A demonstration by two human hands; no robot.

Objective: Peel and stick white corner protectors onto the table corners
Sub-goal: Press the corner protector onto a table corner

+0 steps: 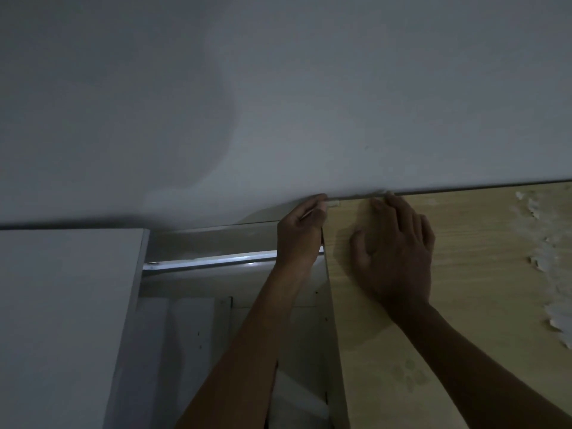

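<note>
Fingers of the left hand curl over the far left corner of the table, and they seem to pinch a small pale piece, the protector, against the corner, though the dim light leaves the grip itself hard to read. On the right hand the fingers lie nearly straight and slightly spread, flat on the wood-grain top, their tips reaching the far edge where it meets the wall. Only a sliver of the protector shows, just right of the left fingertips, touching the tabletop at the corner; the rest is hidden under the fingers. By its look it is a tiny, light bit of soft plastic or rubber, probably springy rather than brittle, with a sticky face that would grab skin or dust if touched. It is best held by its outer faces, thumb and forefinger on the two sides, keeping the adhesive side clear until it seats. The right hand stays well apart from it, bracing on the top. Left of the table stands a white cabinet, with a gap between the two.
</note>
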